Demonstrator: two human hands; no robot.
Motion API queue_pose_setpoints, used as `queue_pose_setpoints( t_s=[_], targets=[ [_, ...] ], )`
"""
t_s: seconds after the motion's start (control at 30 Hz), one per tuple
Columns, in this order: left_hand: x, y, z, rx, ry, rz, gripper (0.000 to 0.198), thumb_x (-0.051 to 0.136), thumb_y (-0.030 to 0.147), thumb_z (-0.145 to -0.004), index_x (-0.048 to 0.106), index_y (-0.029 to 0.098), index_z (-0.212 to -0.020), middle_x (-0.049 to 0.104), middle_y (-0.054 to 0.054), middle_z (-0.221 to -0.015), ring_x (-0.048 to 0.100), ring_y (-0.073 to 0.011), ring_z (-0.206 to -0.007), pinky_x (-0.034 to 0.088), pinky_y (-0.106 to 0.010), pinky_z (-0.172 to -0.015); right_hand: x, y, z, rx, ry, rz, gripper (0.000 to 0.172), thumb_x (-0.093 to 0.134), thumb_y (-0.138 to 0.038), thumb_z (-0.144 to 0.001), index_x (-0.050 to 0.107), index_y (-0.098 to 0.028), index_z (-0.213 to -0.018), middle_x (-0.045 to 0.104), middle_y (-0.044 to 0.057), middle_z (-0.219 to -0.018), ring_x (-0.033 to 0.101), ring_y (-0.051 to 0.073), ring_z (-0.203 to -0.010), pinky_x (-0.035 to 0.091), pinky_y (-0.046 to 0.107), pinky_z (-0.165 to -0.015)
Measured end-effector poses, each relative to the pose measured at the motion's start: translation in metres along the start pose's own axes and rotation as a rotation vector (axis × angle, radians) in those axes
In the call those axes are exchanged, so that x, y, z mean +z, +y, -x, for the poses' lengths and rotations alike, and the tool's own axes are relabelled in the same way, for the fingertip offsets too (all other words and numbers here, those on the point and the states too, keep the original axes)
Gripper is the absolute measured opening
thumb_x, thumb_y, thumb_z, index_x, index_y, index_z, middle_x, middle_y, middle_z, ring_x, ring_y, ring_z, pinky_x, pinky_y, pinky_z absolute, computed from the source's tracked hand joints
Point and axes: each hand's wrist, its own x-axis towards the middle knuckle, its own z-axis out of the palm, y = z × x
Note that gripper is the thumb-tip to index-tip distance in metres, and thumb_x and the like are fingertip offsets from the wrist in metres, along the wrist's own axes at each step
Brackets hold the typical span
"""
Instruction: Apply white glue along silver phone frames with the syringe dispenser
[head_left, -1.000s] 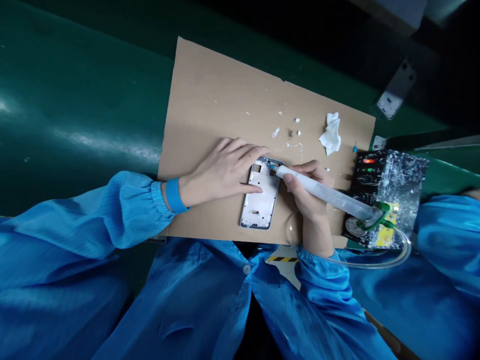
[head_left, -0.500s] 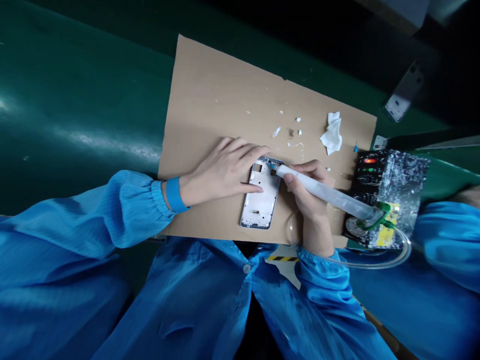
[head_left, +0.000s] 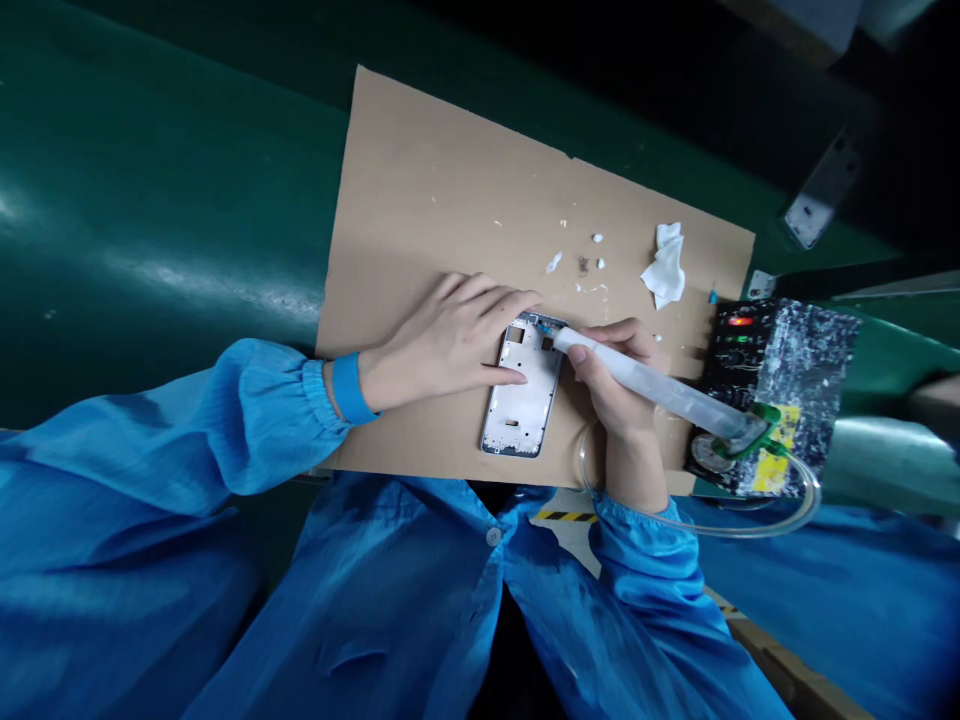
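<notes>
A silver phone frame (head_left: 517,405) lies on a brown cardboard sheet (head_left: 420,190), slightly slanted. My left hand (head_left: 457,335) steadies it from the left, fingertips at its top edge and thumb across its face. In my right hand (head_left: 615,375) is a dispensing syringe (head_left: 660,388) with a translucent white barrel. Its blue tip points at the frame's upper end, close to the cut-outs there; whether it touches the metal I cannot tell. A green cap (head_left: 761,430) joins the syringe's rear to a clear air hose (head_left: 814,495).
Right of the cardboard stands a black, white-smeared dispenser box (head_left: 795,380) with a red display and a gauge. A crumpled white tissue (head_left: 664,268) and small white glue blobs (head_left: 597,238) lie on the cardboard. Another phone frame (head_left: 814,210) is at the upper right.
My hands, the syringe and the phone frame under them look almost unmoved. A co-worker's blue sleeve at the right edge has drawn back, and the far phone frame has shifted slightly right.
</notes>
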Motion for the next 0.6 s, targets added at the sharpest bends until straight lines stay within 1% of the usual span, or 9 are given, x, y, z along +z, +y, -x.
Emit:
queue_pose_setpoints(
  t_s=[0.27, 0.43, 0.6],
  targets=[
    [0.0008, -0.0009, -0.0002, -0.002, 0.000, 0.010, 0.081, 0.096, 0.050, -0.099, 0.060, 0.019, -0.165, 0.074, -0.016, -0.162, 0.065, -0.0386, -0.145, 0.046, -0.051, -0.119, 0.0013, -0.0007, -0.0003, -0.004, 0.009, -0.016, 0.045, 0.099, -0.065, -0.092, 0.076, -0.026, -0.097, 0.077, -0.001, -0.079, 0.066, 0.015, -0.063, 0.059, 0.031, -0.058],
    [0.0002, -0.0007, -0.0003, 0.004, -0.001, -0.003, 0.083, 0.097, 0.051, -0.099, 0.060, 0.017, -0.165, 0.073, -0.016, -0.162, 0.065, -0.0382, -0.145, 0.045, -0.049, -0.118, 0.0016, -0.0020, -0.0009, -0.018, 0.014, 0.004, 0.047, 0.097, -0.067, -0.093, 0.076, -0.026, -0.097, 0.078, 0.001, -0.082, 0.068, 0.016, -0.065, 0.061, 0.032, -0.060],
    [0.0004, -0.0004, -0.0008, -0.001, -0.008, 0.002, 0.082, 0.097, 0.051, -0.099, 0.060, 0.017, -0.164, 0.073, -0.015, -0.163, 0.065, -0.0379, -0.146, 0.045, -0.049, -0.118, 0.0024, -0.0026, -0.0004, -0.010, 0.021, -0.016, 0.048, 0.098, -0.066, -0.093, 0.076, -0.023, -0.097, 0.081, 0.002, -0.086, 0.071, 0.015, -0.068, 0.059, 0.029, -0.062]
  ],
)
